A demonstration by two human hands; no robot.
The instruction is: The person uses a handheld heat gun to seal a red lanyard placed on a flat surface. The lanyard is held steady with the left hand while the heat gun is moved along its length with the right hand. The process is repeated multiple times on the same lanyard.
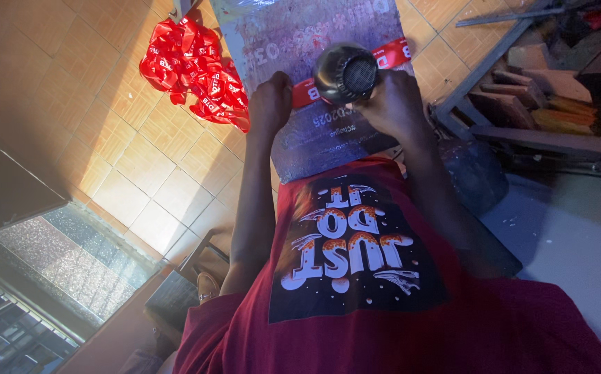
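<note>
A grey printed board [328, 135] lies across my lap and reaches out over the floor. A red printed ribbon [392, 52] runs across it. My left hand [270, 104] is closed and presses one end of the ribbon onto the board. My right hand [396, 104] grips a black hair dryer [345, 72], whose round mesh back faces the camera, right above the ribbon. My dark red printed shirt [356, 277] fills the lower part of the view.
A pile of red printed ribbons [196, 69] lies on the orange tiled floor [141, 152] left of the board. Wooden blocks [543, 90] and metal bars [487, 55] are stacked at the right. A dark wooden edge [9, 187] is at the left.
</note>
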